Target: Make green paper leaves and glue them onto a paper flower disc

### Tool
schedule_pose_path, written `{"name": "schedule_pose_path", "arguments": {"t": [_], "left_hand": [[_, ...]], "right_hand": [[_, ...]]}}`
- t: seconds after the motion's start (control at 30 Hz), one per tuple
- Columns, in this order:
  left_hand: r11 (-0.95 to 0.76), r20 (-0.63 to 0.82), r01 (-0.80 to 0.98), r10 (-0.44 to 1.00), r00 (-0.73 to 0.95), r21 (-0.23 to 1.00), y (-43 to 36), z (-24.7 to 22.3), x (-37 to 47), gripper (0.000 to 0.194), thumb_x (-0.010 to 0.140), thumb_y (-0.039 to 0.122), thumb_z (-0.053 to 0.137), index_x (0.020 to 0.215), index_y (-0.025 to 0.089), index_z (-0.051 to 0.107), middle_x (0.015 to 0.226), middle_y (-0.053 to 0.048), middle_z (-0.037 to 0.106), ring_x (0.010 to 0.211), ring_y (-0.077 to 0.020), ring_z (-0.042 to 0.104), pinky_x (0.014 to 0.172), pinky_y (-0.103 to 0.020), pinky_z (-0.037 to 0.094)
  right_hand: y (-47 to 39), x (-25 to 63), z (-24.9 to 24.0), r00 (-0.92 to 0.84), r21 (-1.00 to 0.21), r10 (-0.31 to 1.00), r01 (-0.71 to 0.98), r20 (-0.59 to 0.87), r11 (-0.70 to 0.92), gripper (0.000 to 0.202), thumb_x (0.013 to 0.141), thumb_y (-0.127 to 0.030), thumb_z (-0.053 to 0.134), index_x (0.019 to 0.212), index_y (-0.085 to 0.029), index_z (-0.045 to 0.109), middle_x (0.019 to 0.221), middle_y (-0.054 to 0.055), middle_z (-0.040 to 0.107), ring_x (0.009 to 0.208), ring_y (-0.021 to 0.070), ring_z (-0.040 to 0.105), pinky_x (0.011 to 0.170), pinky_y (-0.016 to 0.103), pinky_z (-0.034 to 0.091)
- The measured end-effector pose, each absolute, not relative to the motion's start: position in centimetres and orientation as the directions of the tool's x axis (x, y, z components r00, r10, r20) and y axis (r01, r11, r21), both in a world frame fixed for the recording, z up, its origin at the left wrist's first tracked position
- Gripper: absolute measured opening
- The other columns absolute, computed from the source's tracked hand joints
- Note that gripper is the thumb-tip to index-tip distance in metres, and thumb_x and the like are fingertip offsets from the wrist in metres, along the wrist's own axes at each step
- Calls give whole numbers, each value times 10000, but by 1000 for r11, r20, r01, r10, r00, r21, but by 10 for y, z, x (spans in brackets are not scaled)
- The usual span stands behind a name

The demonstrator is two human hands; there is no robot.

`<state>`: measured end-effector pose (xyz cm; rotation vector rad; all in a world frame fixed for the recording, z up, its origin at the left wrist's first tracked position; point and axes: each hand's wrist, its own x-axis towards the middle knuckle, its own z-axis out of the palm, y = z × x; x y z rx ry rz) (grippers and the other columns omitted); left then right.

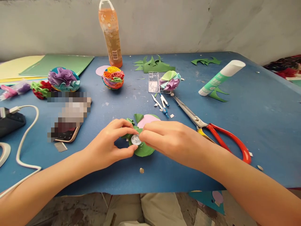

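Observation:
A small round whitish disc (136, 140) rests on a green paper circle (144, 150) near the table's front edge. My left hand (113, 142) curves around the disc from the left, thumb and fingertips at its rim. At its right edge, the fingers of my right hand (164, 135) are pressed together; what they pinch is hidden. Just behind my hands lies a pink paper circle (148, 119) with green paper under its edge. Small green paper pieces (138, 117) stick out beside it.
Red-handled scissors (196, 121), a compass (163, 106) and a glue stick (219, 78) are on the right. Paper flower balls (113, 78), a drink bottle (110, 34) and green scraps (155, 65) stand behind. A phone (72, 119) and white cable (21, 150) lie left.

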<state>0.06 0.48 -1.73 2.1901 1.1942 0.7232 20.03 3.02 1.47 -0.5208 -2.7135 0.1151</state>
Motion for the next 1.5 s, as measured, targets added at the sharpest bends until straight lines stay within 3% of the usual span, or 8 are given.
{"name": "schedule_pose_path", "arguments": {"t": [0.23, 0.57, 1.1, 1.27, 1.4, 1.5], "left_hand": [[-459, 199, 570, 866, 459, 681, 4, -19, 0, 189, 757, 203, 601, 944, 195, 631, 992, -46, 572, 918, -165, 541, 838, -287, 449], [-436, 206, 536, 877, 435, 723, 6, -21, -1, 173, 732, 190, 608, 899, 183, 651, 999, -49, 559, 949, -176, 532, 872, -300, 436], [-344, 150, 474, 904, 400, 810, 11, -21, 1, 150, 695, 197, 636, 835, 175, 685, 922, -39, 583, 887, -160, 555, 838, -292, 469], [-358, 180, 430, 899, 400, 829, 11, -25, 0, 165, 705, 198, 645, 859, 167, 694, 951, -59, 599, 908, -167, 562, 837, -295, 469], [-314, 150, 431, 916, 373, 846, 12, -24, -2, 174, 739, 223, 640, 897, 178, 699, 961, -56, 596, 911, -158, 564, 818, -276, 464], [-266, 122, 441, 937, 328, 857, 13, -21, -4, 183, 781, 269, 619, 938, 208, 691, 965, -42, 597, 875, -142, 563, 734, -247, 464]], "right_hand": [[31, 197, 14, -884, -10, 293, 311, 364, 950, 285, 904, -48, 329, 721, -160, 515, 664, -3, 494, 560, 109, 417, 553, 249, 313], [32, 195, 8, -926, 279, 128, 235, 355, 931, 292, 896, -80, 372, 651, -198, 480, 618, -13, 472, 565, 123, 439, 549, 265, 338], [35, 198, 12, -929, 290, 95, 207, 357, 934, 289, 885, -65, 390, 633, -194, 446, 610, -18, 463, 573, 121, 429, 581, 245, 371], [37, 207, 23, -904, 159, 168, 247, 393, 956, 279, 900, -64, 358, 679, -189, 475, 682, 17, 548, 627, 129, 477, 612, 253, 396], [40, 215, 29, -812, -237, 411, 340, 414, 910, 222, 875, -100, 435, 679, -204, 447, 658, -15, 535, 586, 98, 473, 542, 213, 374], [44, 217, 28, -737, -490, 627, 461, 254, 740, 188, 816, -135, 527, 663, -202, 441, 590, -51, 491, 524, 77, 420, 495, 190, 350]]}}
